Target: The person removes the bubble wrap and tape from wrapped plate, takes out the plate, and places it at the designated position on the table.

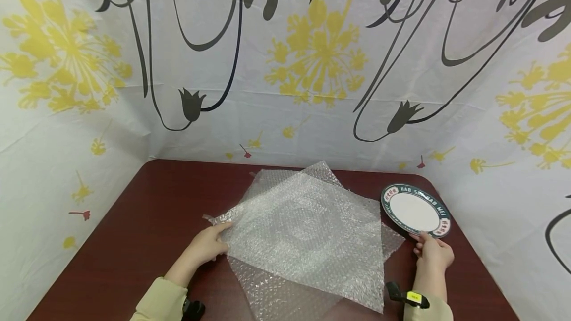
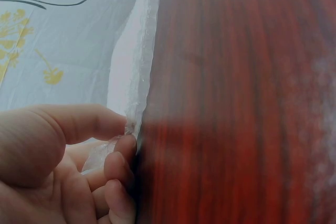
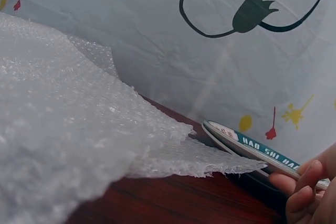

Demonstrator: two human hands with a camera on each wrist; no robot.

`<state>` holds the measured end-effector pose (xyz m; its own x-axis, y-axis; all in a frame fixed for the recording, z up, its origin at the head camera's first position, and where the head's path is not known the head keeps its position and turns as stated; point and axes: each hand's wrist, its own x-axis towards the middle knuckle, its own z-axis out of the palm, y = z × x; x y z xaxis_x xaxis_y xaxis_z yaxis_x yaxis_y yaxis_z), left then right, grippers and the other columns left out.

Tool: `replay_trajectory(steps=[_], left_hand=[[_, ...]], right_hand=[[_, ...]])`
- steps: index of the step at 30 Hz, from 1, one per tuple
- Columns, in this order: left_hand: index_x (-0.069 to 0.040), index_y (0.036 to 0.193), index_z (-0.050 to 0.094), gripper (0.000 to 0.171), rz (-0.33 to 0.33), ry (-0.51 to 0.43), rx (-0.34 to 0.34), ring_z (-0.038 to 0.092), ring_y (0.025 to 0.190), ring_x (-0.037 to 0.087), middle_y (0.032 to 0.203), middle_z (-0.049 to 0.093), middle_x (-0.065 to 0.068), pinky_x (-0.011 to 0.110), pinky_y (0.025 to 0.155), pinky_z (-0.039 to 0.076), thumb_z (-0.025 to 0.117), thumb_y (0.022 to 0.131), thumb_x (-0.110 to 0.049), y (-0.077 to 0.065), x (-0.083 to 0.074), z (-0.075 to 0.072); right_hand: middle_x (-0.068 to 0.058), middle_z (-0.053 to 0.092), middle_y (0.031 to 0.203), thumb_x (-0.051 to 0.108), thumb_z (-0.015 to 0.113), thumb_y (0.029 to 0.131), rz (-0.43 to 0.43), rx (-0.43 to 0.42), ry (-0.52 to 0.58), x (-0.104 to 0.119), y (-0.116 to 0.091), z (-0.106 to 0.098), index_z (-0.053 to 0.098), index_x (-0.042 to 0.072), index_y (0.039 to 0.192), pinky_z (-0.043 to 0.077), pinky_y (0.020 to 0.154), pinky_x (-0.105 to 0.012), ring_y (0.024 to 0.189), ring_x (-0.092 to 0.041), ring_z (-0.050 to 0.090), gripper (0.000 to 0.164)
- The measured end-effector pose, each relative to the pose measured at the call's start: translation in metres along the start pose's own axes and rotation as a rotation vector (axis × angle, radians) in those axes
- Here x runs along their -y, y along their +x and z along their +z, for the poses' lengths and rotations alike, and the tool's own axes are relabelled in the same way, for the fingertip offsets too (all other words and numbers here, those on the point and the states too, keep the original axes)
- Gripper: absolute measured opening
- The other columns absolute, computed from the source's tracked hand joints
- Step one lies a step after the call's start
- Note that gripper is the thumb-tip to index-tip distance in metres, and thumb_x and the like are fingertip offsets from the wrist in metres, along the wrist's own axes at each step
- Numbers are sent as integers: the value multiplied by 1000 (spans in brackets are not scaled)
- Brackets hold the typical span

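Note:
A white plate (image 1: 414, 212) with a green lettered rim is at the right of the table. My right hand (image 1: 432, 252) pinches its near rim, and in the right wrist view the plate (image 3: 262, 152) is tilted, a second pale edge showing just under its rim. Sheets of bubble wrap (image 1: 308, 261) overlap at different angles in the middle, and a faint ring shape shows through the top sheet. At its left edge my left hand (image 1: 207, 245) pinches the bubble wrap between thumb and fingers. Close up in the left wrist view, the thumb and index finger (image 2: 124, 148) meet at the sheet's edge.
The dark red wooden table (image 1: 147, 222) has rounded far corners. A white cloth (image 1: 250, 73) with yellow and grey flower prints hangs behind it and along both sides. Corners of the lower bubble wrap stick out at the far side and on the right, near the plate.

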<state>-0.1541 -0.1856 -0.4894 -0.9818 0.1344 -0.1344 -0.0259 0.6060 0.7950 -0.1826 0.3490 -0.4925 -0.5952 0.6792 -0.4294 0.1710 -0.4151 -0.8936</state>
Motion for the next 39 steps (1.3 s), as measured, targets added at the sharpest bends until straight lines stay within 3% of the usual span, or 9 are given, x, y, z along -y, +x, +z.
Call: replay_trajectory(steps=[15,23,34,39], left_hand=[[-4,138,51,69,-17,13,-6,38,37,13,48,42,1,27,41,34,54,70,5,1,-2,0],[-4,138,51,69,-25,4,-4,38,38,13,49,43,1,27,41,34,54,70,5,0,-4,-1],[-4,138,50,68,-24,-8,1,38,38,14,50,44,2,28,41,34,54,71,6,0,-2,0],[-3,139,49,67,-31,-6,7,38,39,14,49,44,2,27,41,32,54,73,5,-2,-2,0]], right_hand=[[6,64,56,13,63,91,2,32,-73,-1,0,0,52,5,98,48,43,-23,45,-5,56,15],[4,65,58,16,64,92,46,70,-78,4,0,-2,55,7,94,50,45,-23,47,-6,57,12],[3,66,59,20,62,94,57,121,-118,3,6,-4,55,7,95,50,45,-23,48,-6,57,14],[4,66,60,26,56,97,29,159,-159,1,5,-5,50,6,104,50,48,-23,50,-6,58,22]])
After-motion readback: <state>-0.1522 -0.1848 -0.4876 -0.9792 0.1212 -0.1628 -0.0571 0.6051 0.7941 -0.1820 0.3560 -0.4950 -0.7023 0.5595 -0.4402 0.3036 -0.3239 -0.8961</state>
